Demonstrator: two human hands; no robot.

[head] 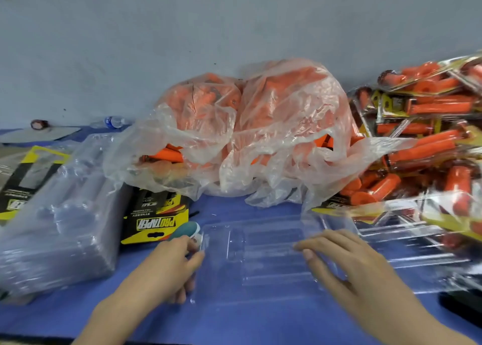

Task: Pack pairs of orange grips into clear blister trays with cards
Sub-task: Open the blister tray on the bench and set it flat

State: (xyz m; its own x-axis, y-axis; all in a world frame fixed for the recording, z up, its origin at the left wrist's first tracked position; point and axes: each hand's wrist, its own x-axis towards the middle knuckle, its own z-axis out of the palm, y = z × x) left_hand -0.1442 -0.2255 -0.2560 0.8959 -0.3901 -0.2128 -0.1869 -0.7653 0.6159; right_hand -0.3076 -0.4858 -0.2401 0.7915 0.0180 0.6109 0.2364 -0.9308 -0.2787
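Note:
A clear empty blister tray (263, 256) lies open on the blue table in front of me. My left hand (172, 266) grips its left edge, thumb on top and fingers curled below. My right hand (347, 264) rests on the tray's right side with fingers stretched flat over it. Behind the tray, a crumpled clear plastic bag (247, 136) holds loose orange grips (167, 154). Yellow-and-black cards (156, 222) lie in a stack to the left of the tray.
A wrapped stack of clear trays (57, 214) fills the left side. Finished packs of orange grips (427, 141) are piled at the right. A teal-and-white object (189, 230) lies by my left hand. A water bottle (112, 121) lies by the wall.

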